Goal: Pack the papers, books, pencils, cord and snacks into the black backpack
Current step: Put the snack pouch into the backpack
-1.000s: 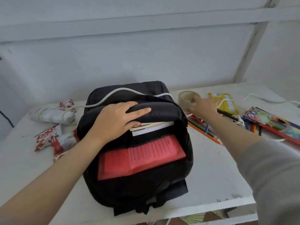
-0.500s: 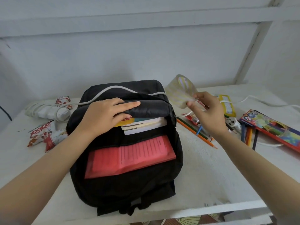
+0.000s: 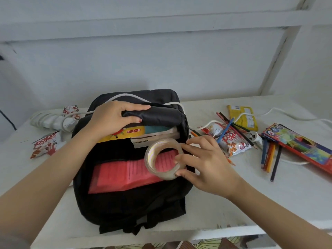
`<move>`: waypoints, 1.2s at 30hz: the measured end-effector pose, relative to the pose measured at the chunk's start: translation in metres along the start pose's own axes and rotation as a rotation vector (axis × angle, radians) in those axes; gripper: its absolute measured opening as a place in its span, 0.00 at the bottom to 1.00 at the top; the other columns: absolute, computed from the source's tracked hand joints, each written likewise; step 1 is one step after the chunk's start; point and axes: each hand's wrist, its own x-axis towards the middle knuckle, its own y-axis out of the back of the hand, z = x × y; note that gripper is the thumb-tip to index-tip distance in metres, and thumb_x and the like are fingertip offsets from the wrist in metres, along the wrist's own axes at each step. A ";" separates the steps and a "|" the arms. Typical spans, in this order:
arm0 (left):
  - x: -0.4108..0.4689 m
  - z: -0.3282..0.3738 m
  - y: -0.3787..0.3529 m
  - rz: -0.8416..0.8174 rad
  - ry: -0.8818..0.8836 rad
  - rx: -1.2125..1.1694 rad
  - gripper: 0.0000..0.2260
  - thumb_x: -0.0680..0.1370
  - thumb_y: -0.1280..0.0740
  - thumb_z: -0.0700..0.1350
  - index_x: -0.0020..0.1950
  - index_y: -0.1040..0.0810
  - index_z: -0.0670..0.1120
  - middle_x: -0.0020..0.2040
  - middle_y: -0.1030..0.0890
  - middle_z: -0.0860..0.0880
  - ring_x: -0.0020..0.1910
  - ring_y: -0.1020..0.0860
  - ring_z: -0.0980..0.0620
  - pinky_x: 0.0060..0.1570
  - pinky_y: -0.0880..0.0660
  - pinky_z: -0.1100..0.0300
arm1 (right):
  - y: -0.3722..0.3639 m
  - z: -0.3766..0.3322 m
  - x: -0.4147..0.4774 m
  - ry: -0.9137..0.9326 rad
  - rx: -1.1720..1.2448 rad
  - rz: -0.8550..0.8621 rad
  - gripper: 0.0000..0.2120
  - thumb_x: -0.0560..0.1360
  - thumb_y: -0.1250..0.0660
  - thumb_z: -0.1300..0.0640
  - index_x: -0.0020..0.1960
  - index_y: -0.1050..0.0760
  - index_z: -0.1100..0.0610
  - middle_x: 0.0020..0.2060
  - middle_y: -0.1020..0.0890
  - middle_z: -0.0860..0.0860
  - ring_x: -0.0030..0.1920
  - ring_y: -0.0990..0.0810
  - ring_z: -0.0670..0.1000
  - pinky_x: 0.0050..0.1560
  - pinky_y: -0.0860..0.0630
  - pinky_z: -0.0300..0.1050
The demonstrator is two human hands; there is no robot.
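My right hand (image 3: 206, 166) pinches a roll of clear tape (image 3: 164, 159) by its rim, thumb and fingers closed on the near-right side, ring tilted, hole facing me. It hovers right over the mouth of the black backpack (image 3: 133, 203), which stands on the white bench (image 3: 251, 203) in front of me. Key relation: the opening is directly below and slightly left of the roll, so I judge a short drop gets it in. The red papers (image 3: 124, 175) lie in the front slot, long axis left-right, partly behind the roll. Just beyond them the books (image 3: 154, 136) are stacked in the main compartment, spines toward me. My left hand (image 3: 115, 119) grips the top flap and holds it back, fingers curled over the fabric.

Further out, not yet packed: snack packs (image 3: 233, 142) and loose coloured pencils (image 3: 269, 155) lie right of the bag, nearer my right hand, next to a pencil box (image 3: 301, 142) and a yellow packet (image 3: 242, 115). More snacks (image 3: 46, 144) lie left of the bag. The white cord (image 3: 125, 95) runs over the backpack's top from a power strip (image 3: 52, 119) at far left.
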 end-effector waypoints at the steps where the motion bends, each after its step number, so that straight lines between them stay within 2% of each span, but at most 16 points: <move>1: -0.002 0.001 0.000 0.009 0.002 -0.006 0.23 0.73 0.30 0.49 0.51 0.32 0.80 0.45 0.25 0.71 0.49 0.30 0.70 0.42 0.34 0.77 | -0.003 0.000 0.001 -0.022 -0.023 -0.010 0.13 0.71 0.32 0.44 0.49 0.19 0.51 0.48 0.17 0.49 0.55 0.26 0.53 0.60 0.36 0.48; 3: -0.005 0.004 -0.002 0.026 0.010 -0.014 0.24 0.73 0.29 0.49 0.51 0.32 0.80 0.45 0.24 0.70 0.48 0.30 0.71 0.42 0.36 0.79 | -0.009 -0.001 0.003 -0.063 -0.055 -0.026 0.14 0.70 0.33 0.42 0.48 0.19 0.50 0.45 0.16 0.47 0.53 0.26 0.52 0.59 0.37 0.48; 6: -0.009 0.005 -0.005 0.049 0.019 -0.017 0.22 0.73 0.29 0.48 0.53 0.29 0.76 0.48 0.21 0.63 0.47 0.28 0.69 0.42 0.35 0.77 | -0.017 -0.003 0.003 -0.114 -0.096 -0.001 0.17 0.69 0.33 0.39 0.48 0.19 0.50 0.39 0.17 0.45 0.49 0.26 0.52 0.56 0.36 0.48; 10: -0.017 0.007 -0.012 0.074 0.026 -0.032 0.21 0.73 0.29 0.45 0.56 0.27 0.71 0.50 0.21 0.61 0.50 0.27 0.69 0.43 0.35 0.76 | -0.021 -0.008 -0.001 -0.181 -0.145 0.074 0.21 0.67 0.32 0.37 0.51 0.19 0.51 0.35 0.18 0.45 0.45 0.25 0.52 0.54 0.35 0.50; 17: -0.034 0.013 -0.024 0.116 0.105 -0.096 0.23 0.72 0.28 0.43 0.57 0.27 0.69 0.55 0.24 0.65 0.57 0.29 0.66 0.51 0.37 0.76 | -0.015 -0.020 -0.013 -0.245 -0.116 0.051 0.18 0.70 0.32 0.43 0.55 0.21 0.52 0.43 0.17 0.44 0.48 0.24 0.52 0.58 0.36 0.52; 21: -0.046 0.015 -0.031 0.129 0.084 -0.090 0.24 0.71 0.29 0.39 0.57 0.25 0.67 0.56 0.25 0.65 0.59 0.30 0.66 0.54 0.37 0.74 | -0.013 -0.027 -0.028 -0.322 -0.050 0.080 0.17 0.73 0.35 0.45 0.57 0.23 0.53 0.45 0.18 0.44 0.51 0.25 0.50 0.58 0.35 0.51; 23: -0.053 0.016 -0.034 0.150 0.100 -0.181 0.22 0.72 0.32 0.34 0.51 0.21 0.63 0.57 0.24 0.62 0.58 0.28 0.66 0.57 0.37 0.74 | -0.011 -0.029 -0.038 -0.348 -0.029 0.117 0.16 0.73 0.35 0.47 0.57 0.22 0.53 0.44 0.18 0.45 0.51 0.26 0.50 0.58 0.35 0.50; 24: -0.057 0.019 -0.036 0.183 0.137 -0.246 0.21 0.72 0.34 0.32 0.46 0.19 0.60 0.56 0.23 0.62 0.58 0.28 0.66 0.57 0.37 0.74 | -0.009 -0.030 -0.044 -0.366 -0.020 0.132 0.15 0.73 0.36 0.48 0.56 0.21 0.53 0.44 0.18 0.45 0.51 0.26 0.50 0.57 0.35 0.49; 27: -0.070 0.031 -0.038 0.361 0.193 -0.373 0.15 0.71 0.37 0.31 0.33 0.20 0.48 0.48 0.19 0.58 0.52 0.24 0.64 0.55 0.31 0.72 | -0.004 -0.032 -0.064 -0.482 0.000 0.142 0.15 0.74 0.38 0.49 0.56 0.21 0.53 0.43 0.18 0.46 0.50 0.26 0.48 0.55 0.38 0.43; 30: -0.086 0.053 -0.036 0.494 0.122 -0.500 0.10 0.68 0.41 0.34 0.32 0.23 0.44 0.40 0.18 0.52 0.44 0.21 0.58 0.46 0.26 0.64 | 0.004 -0.038 -0.083 -0.643 0.001 0.124 0.15 0.74 0.40 0.50 0.56 0.22 0.51 0.43 0.18 0.46 0.50 0.24 0.49 0.54 0.38 0.40; 32: -0.094 0.070 -0.035 0.485 0.079 -0.548 0.11 0.68 0.42 0.35 0.33 0.23 0.46 0.38 0.19 0.51 0.39 0.21 0.56 0.40 0.26 0.64 | 0.011 -0.041 -0.095 -0.726 0.002 0.131 0.15 0.74 0.41 0.50 0.56 0.21 0.52 0.44 0.18 0.46 0.49 0.23 0.50 0.54 0.39 0.39; 34: -0.099 0.086 -0.036 0.408 0.038 -0.563 0.10 0.68 0.42 0.39 0.35 0.21 0.47 0.35 0.20 0.50 0.35 0.22 0.51 0.35 0.26 0.58 | 0.022 -0.038 -0.103 -0.789 -0.030 0.151 0.15 0.74 0.40 0.51 0.56 0.21 0.53 0.45 0.17 0.47 0.49 0.23 0.51 0.55 0.40 0.40; 36: -0.100 0.102 -0.037 0.291 -0.005 -0.568 0.09 0.69 0.40 0.39 0.37 0.20 0.47 0.37 0.19 0.51 0.35 0.22 0.51 0.36 0.25 0.54 | 0.035 -0.026 -0.109 -0.849 -0.106 0.160 0.14 0.72 0.37 0.53 0.55 0.21 0.54 0.44 0.17 0.50 0.49 0.23 0.55 0.54 0.36 0.45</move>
